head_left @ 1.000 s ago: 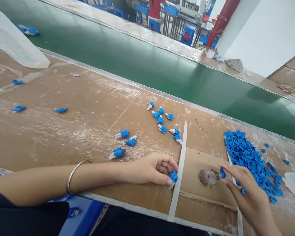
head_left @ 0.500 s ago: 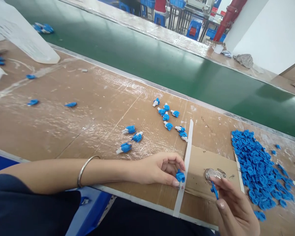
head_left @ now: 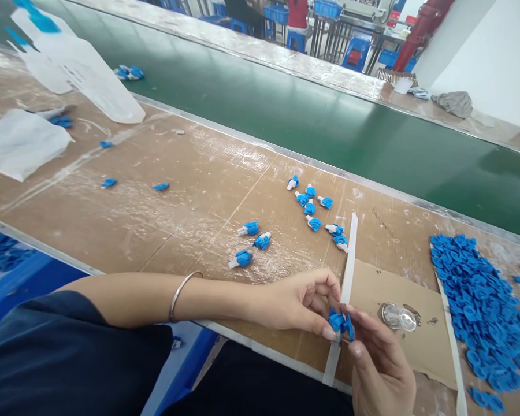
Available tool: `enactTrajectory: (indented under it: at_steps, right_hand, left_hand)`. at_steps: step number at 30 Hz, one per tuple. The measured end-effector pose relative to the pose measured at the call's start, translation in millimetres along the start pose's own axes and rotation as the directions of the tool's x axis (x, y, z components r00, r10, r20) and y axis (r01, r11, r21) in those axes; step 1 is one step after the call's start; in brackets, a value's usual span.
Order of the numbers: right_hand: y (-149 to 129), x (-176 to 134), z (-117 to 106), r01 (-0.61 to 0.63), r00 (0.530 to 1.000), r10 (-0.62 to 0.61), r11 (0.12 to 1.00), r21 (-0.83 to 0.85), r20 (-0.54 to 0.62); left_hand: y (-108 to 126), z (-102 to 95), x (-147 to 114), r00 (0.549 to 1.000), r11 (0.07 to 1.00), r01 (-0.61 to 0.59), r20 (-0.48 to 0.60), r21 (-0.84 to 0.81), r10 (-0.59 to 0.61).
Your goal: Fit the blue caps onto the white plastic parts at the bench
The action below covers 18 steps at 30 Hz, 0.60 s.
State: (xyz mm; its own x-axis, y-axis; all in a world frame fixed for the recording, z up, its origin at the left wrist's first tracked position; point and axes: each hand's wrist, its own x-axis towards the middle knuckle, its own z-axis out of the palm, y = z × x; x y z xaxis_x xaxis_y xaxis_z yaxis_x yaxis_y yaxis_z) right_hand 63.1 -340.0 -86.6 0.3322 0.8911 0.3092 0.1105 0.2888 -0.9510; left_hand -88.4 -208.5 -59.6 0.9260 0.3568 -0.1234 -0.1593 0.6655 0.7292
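Note:
My left hand (head_left: 305, 303) is closed on a small blue and white plastic part (head_left: 335, 322), pinched between thumb and fingers. In my right hand (head_left: 381, 358), thumb and fingertips grip a thin blue plastic piece (head_left: 350, 327), held against that part. The two hands meet above a white strip (head_left: 350, 266) on the bench. Right of them, a small clear round dish (head_left: 397, 317) rests on a cardboard sheet (head_left: 372, 280). Several blue and white parts (head_left: 262, 241) lie beyond my left hand. A large heap of blue pieces (head_left: 472, 300) spreads at the right.
A green conveyor belt (head_left: 260, 110) runs behind the bench (head_left: 125, 225). White plastic bottles (head_left: 99, 81) and a white sheet (head_left: 21, 141) lie at the upper left. A grey cloth (head_left: 454, 104) sits on the far ledge. Across the belt is a person in red (head_left: 297, 14).
My right hand has moved left from beside the dish, bringing its blue piece against the part in my left hand. The whole view has shifted, showing more of the left side.

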Motion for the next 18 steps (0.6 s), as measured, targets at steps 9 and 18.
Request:
enactTrajectory:
  at_steps: [9, 18]
  right_hand:
    - [-2, -7, 24, 0.379, 0.923, -0.354, 0.784, -0.491, 0.149]
    - [-31, -23, -82, 0.264, 0.954, -0.258, 0.47, -0.842, 0.155]
  left_hand:
    - [-1, -1.9, -4, 0.999, 0.999, -0.016, -0.037, 0.039, 0.018]
    - [31, -17.0, 0, 0.939, -0.226, -0.297, 0.326, 0.928, 0.107]
